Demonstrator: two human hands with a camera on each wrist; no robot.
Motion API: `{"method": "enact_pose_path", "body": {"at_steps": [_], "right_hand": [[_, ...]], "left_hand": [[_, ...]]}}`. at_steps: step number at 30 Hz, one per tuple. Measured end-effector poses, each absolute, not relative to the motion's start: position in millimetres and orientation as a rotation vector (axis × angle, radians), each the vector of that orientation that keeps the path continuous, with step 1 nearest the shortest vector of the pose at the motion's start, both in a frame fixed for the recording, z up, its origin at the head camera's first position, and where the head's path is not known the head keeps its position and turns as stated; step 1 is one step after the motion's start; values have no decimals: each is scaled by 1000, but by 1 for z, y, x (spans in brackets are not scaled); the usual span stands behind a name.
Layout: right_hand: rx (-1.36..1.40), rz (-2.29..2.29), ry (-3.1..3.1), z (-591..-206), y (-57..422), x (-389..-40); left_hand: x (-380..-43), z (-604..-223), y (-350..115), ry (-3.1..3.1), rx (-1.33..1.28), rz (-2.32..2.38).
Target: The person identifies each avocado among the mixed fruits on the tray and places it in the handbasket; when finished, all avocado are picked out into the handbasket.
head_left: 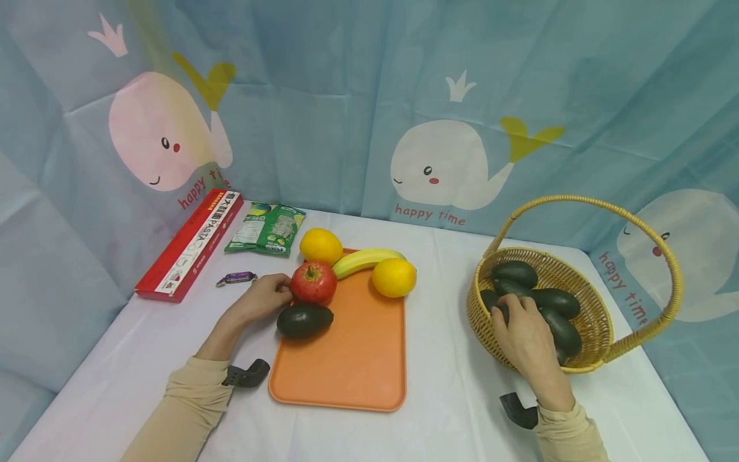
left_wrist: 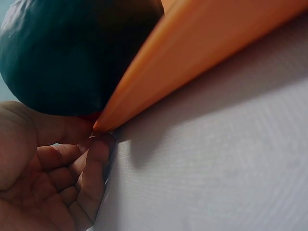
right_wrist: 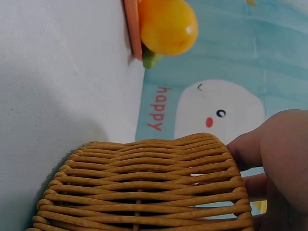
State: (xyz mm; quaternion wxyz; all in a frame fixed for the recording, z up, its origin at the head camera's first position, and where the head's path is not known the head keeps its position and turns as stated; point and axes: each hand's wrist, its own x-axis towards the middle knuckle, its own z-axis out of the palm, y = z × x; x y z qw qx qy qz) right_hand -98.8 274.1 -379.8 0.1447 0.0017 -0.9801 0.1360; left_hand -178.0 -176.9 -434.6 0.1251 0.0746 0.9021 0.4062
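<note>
My left hand point(head_left: 267, 300) pinches the left rim of an orange tray point(head_left: 369, 366) between thumb and fingers, as the left wrist view shows. Beside that hand, a red pomegranate point(head_left: 314, 283) and a dark green avocado point(head_left: 305, 321) lie along the tray's left side. My right hand point(head_left: 526, 337) reaches into a yellow wicker basket point(head_left: 594, 308), its fingers curled over an avocado point(head_left: 491, 300) near the left wall. Several other avocados point(head_left: 555, 303) lie there. In the right wrist view, the basket wall point(right_wrist: 144, 192) hides most of the fingers.
On the tray's far part are two yellow lemon-like fruits point(head_left: 394, 278) and a banana point(head_left: 366, 260). Left of it lie a wrapped candy point(head_left: 237, 278), a green snack packet point(head_left: 267, 228) and a red pasta box point(head_left: 190, 247). The basket's tall handle point(head_left: 583, 200) arches up; a curtain point(head_left: 323, 128) hangs behind.
</note>
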Motion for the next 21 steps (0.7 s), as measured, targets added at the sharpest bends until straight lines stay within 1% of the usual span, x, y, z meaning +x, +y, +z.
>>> {"method": "enact_pose_path", "body": {"at_steps": [13, 21], "right_hand": [[-37, 387, -2866, -378, 274, -98], [-41, 393, -2872, -379, 273, -98]], "left_hand": [[-178, -435, -179, 2623, 250, 1226], [-179, -436, -179, 2625, 228, 1184]]}}
